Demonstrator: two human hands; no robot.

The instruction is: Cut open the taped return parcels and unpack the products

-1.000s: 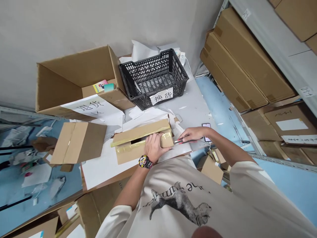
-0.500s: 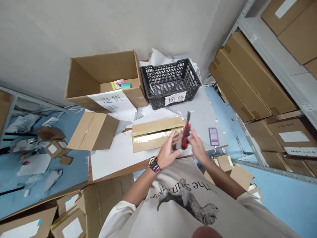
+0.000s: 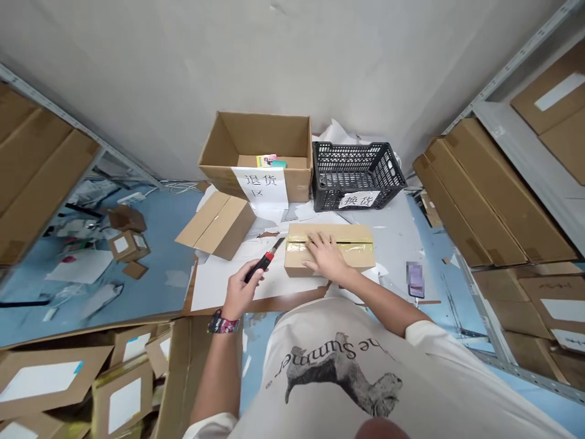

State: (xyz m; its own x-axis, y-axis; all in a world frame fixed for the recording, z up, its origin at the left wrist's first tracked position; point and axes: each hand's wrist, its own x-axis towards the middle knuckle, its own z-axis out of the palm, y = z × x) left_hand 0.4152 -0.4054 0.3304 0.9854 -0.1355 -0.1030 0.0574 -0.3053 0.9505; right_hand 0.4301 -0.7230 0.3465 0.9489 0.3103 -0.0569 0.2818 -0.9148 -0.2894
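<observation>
My left hand (image 3: 241, 288), with a watch on its wrist, is closed around a red and black utility knife (image 3: 264, 263). The blade is out and points up and right, close to the left end of a taped cardboard box (image 3: 299, 268). Flat on top of this box, across its centre seam, lies my right hand (image 3: 326, 256) with the fingers spread. Shiny tape runs along the seam, and a narrow dark gap shows there.
Behind stand a large open carton (image 3: 299, 186) with small colourful packs inside and a black plastic basket (image 3: 329, 196). Another box (image 3: 214, 228) sits left; a phone (image 3: 415, 279) lies right. Shelves with cartons flank the table, and a big carton of parcels is at lower left.
The knife has gone from my right side into my left hand, which moved left. My right hand has come down onto the box. The view has shifted, and the taped box sits straighter.
</observation>
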